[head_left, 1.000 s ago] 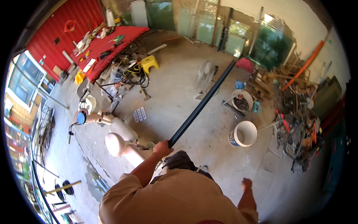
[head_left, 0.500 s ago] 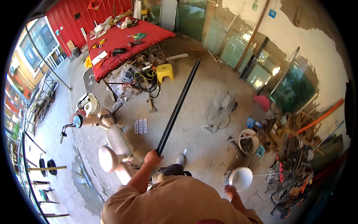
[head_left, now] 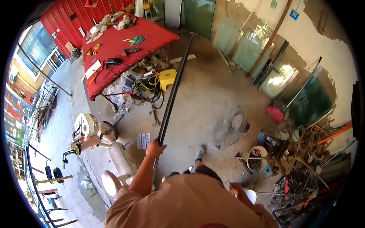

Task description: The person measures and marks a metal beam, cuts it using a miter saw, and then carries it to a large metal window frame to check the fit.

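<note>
My left hand (head_left: 155, 149) is closed round a long black metal bar (head_left: 175, 88), which shows two parallel dark strips. From my grip the bar slants up and away past the yellow stool (head_left: 167, 78), its far end beyond the red table's corner. A short length runs down beside my body, where its near end is hidden. Low at my right side, my right hand (head_left: 236, 189) has curled fingers; whatever they hold, if anything, is too small to make out. Just beyond that hand a white bucket (head_left: 250, 196) shows in part, mostly covered by my arm.
A red-covered table (head_left: 152, 40) bears tools, with cables and plastic beneath. A scooter (head_left: 119, 157) stands at left, a fan (head_left: 230, 125) ahead right. Glass panes (head_left: 254, 47) lean on the right wall. Scrap (head_left: 300, 148) and a debris-filled bucket (head_left: 249, 163) lie right.
I have stepped forward, the white bucket now falling back under my right arm. The bar has swung more upright and its far end has moved away, still in my left hand.
</note>
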Demonstrator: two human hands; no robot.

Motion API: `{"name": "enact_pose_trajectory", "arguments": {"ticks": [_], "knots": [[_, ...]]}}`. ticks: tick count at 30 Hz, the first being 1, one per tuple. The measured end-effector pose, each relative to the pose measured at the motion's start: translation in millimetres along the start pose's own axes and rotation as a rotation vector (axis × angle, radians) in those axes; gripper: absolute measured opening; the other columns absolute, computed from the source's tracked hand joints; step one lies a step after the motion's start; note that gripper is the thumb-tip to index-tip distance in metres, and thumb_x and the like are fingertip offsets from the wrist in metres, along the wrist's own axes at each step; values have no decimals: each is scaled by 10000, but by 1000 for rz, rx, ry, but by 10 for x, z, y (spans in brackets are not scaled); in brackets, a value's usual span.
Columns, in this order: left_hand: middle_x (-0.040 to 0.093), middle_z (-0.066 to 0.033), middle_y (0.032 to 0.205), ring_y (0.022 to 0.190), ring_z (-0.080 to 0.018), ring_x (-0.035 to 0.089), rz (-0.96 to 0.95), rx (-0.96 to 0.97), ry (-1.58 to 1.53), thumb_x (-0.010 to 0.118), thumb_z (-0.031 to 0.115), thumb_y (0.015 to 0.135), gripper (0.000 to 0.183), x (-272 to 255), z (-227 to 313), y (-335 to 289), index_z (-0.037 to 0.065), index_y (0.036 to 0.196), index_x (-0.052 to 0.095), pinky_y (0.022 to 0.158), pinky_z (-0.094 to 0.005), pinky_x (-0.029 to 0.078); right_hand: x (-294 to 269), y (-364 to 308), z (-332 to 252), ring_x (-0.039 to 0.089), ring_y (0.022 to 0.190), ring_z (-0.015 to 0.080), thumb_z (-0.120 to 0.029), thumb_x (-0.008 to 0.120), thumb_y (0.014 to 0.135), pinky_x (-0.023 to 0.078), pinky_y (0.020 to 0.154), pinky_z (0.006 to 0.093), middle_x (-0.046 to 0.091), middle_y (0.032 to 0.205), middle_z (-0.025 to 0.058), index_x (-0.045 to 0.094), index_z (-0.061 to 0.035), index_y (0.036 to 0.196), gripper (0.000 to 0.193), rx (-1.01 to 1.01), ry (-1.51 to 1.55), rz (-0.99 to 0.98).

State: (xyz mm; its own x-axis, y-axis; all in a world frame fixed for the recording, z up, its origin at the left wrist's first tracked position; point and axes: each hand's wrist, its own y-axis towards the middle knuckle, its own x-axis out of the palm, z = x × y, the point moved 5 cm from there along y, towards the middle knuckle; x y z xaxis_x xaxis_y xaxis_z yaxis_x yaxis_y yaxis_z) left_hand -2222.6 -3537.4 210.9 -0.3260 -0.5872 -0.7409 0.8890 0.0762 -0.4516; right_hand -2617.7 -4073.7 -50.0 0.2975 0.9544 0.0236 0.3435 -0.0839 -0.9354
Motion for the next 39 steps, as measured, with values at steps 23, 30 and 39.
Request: {"name": "enact_pose_trajectory", "arguments": {"ticks": [23,30,39], "knots": [[720,-106,637,619,-278,747,118,-54,-97,771,442,833,460,-937,2236,3995,23,976,642,665,-423,602,123,1683,-5743,697,849,259,-266,586,1039,538,657,418,721,955,127,689,-28,1106,267,-183,-362,150],[719,-122,711,594,-256,734,127,32,-220,727,554,902,636,-1617,3213,5439,-23,1127,583,629,-395,590,278,1337,-6052,468,533,154,-245,635,1033,349,476,333,529,701,20,604,-137,976,126,132,-69,202],[703,-120,724,571,-249,717,202,22,-237,600,501,1017,523,-1982,4532,6884,-9,1129,591,600,-393,569,158,2374,-7809,472,545,124,-259,624,1030,368,484,310,509,681,-1,589,-135,879,198,-205,-475,-108]]}}
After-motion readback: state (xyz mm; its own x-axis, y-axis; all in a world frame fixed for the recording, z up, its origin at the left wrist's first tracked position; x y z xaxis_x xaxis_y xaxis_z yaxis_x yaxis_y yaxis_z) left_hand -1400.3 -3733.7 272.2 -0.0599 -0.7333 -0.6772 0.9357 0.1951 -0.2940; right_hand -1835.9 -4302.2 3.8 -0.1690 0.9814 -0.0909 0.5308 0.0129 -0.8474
